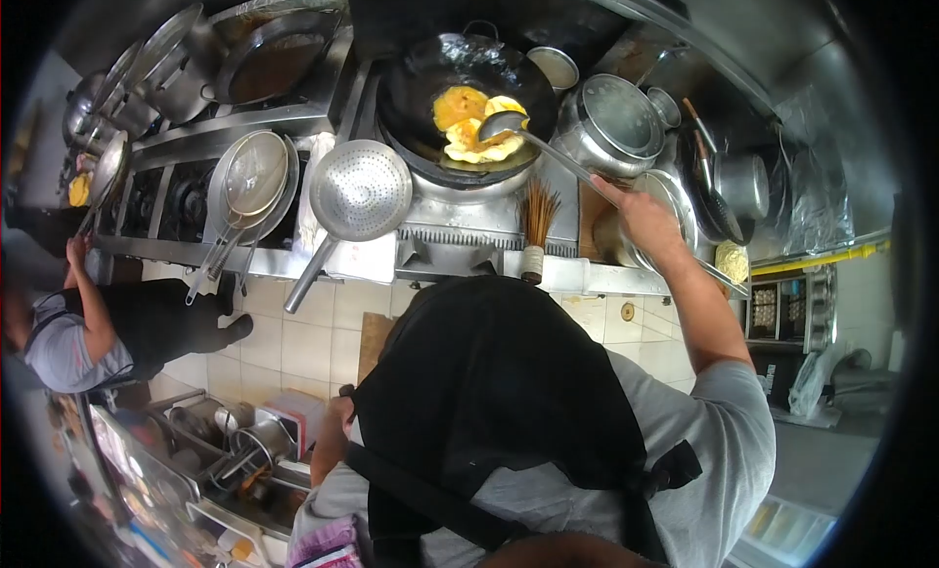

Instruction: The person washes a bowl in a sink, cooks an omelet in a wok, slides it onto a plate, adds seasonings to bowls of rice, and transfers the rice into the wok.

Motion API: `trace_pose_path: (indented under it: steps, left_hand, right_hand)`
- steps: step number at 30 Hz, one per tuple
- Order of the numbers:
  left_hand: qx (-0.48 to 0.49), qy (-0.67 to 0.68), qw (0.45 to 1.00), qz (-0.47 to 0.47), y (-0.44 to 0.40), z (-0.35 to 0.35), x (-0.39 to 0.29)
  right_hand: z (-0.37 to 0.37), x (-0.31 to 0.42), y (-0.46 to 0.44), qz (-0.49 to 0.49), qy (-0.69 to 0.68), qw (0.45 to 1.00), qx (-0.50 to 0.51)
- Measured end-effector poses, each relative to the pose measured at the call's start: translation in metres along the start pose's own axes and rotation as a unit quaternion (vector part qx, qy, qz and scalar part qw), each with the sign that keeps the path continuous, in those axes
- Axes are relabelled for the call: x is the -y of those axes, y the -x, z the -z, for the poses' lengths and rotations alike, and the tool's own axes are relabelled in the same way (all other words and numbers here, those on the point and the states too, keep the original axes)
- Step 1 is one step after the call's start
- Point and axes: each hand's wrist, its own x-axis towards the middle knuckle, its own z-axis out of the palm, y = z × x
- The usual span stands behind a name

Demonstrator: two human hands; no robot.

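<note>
A black wok [411, 94] sits on the burner, with yellow cooked egg [486, 151] in it. My right hand [638, 214] is closed around the long handle of a metal ladle [502, 125], whose bowl rests on the egg. My left hand [344, 409] hangs low beside my body, partly hidden, and its fingers cannot be made out. Left of the wok lies a perforated skimmer [360, 189], its handle pointing over the stove's front edge. A bamboo brush [537, 226] stands in front of the wok.
Lidded metal pots [618, 118] stand right of the wok. Strainers [256, 175] lie on the left burners, and a dark pan [277, 65] sits behind them. At the far left another person [83, 324] holds a pan. Below left are containers with utensils [256, 451].
</note>
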Motion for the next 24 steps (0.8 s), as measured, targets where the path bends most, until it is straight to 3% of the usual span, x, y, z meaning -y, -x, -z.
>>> trace_pose_path:
  steps: [5,7,11,14,18,24]
  left_hand:
    - [0.061,0.091,0.993,-0.045,0.003,-0.008,-0.036]
    - [0.045,0.091,0.993,-0.053,0.033,-0.015,-0.063]
    - [0.053,0.074,0.992,-0.088,0.014,-0.015,-0.057]
    - [0.033,0.075,0.996,-0.046,0.009,-0.018,-0.050]
    - [0.015,0.073,0.997,0.007,0.017,-0.016,-0.044]
    - [-0.023,0.030,0.999,-0.014,0.017,-0.018,-0.037]
  right_hand:
    - [-0.006,0.003,0.010,-0.023,-0.130,0.990,-0.041]
    - [-0.003,-0.004,0.024,-0.029,-0.173,0.981,-0.080]
    - [0.033,-0.015,0.051,-0.039,-0.088,0.995,-0.006]
    - [0.041,-0.013,0.062,-0.035,-0.047,0.998,0.012]
    - [0.012,-0.016,0.049,-0.021,-0.062,0.998,0.000]
    - [-0.043,0.002,-0.008,-0.049,-0.065,0.996,-0.027]
